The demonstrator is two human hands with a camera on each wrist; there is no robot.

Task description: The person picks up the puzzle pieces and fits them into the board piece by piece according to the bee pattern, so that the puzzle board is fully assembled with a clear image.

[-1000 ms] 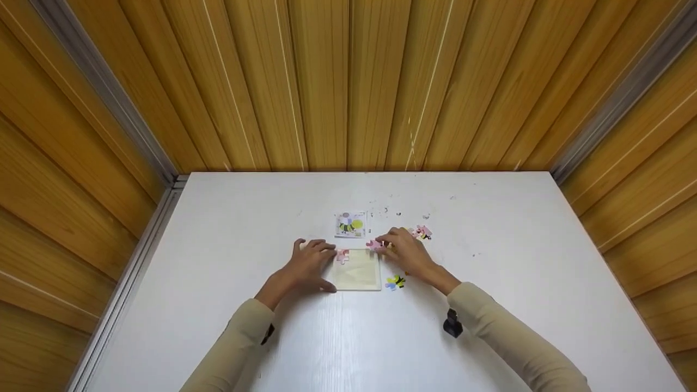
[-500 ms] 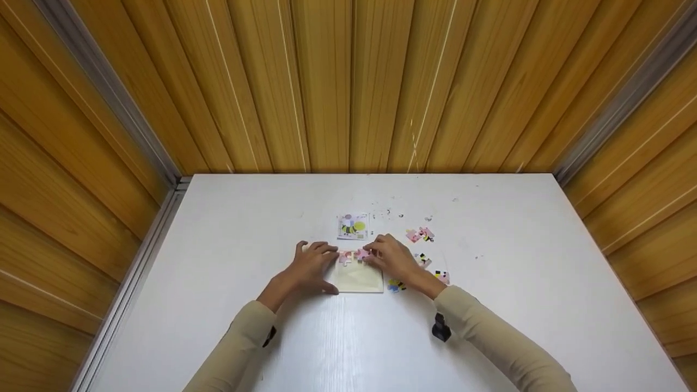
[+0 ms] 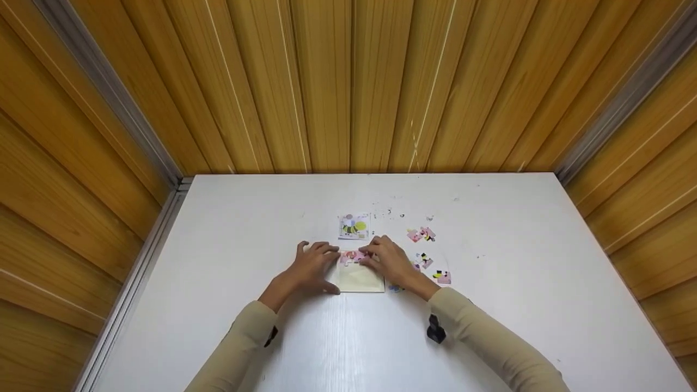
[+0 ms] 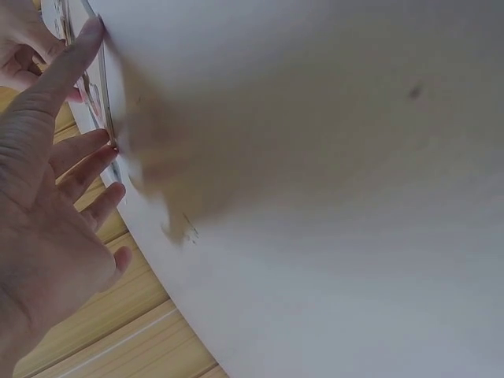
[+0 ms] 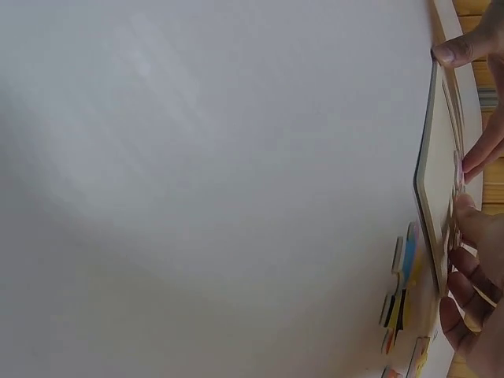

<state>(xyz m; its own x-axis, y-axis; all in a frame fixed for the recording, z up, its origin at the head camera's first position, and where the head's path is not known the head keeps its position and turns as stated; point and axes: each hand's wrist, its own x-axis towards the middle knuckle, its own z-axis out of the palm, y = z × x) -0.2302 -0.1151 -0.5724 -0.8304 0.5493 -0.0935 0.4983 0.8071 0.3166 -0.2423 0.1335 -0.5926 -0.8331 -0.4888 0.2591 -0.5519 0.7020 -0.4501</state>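
A square cream puzzle tray (image 3: 361,280) lies on the white table between the hands. My left hand (image 3: 313,268) spans its left edge, thumb at the near corner and fairly straight fingers at the far corner. With thumb and fingertips, my right hand (image 3: 391,263) pinches a pink puzzle piece (image 3: 360,255) at the tray's far side, where the fingers partly cover it. Beside it, another pink puzzle piece (image 3: 344,257) sits in the far left corner. In the right wrist view the tray (image 5: 428,177) shows edge-on, with my right hand (image 5: 476,272) at its far right side.
Behind the tray lies a square picture card (image 3: 353,226) with a bee on it. Loose puzzle pieces (image 3: 421,234) lie to the right, including a yellow and pink piece (image 3: 442,276). A blue and yellow piece (image 5: 405,276) is close to the tray's right edge.
My right hand has carried the pink piece leftward from the tray's far right corner to against the corner piece. Loose pieces at right have come into view. The left hand stays in place.
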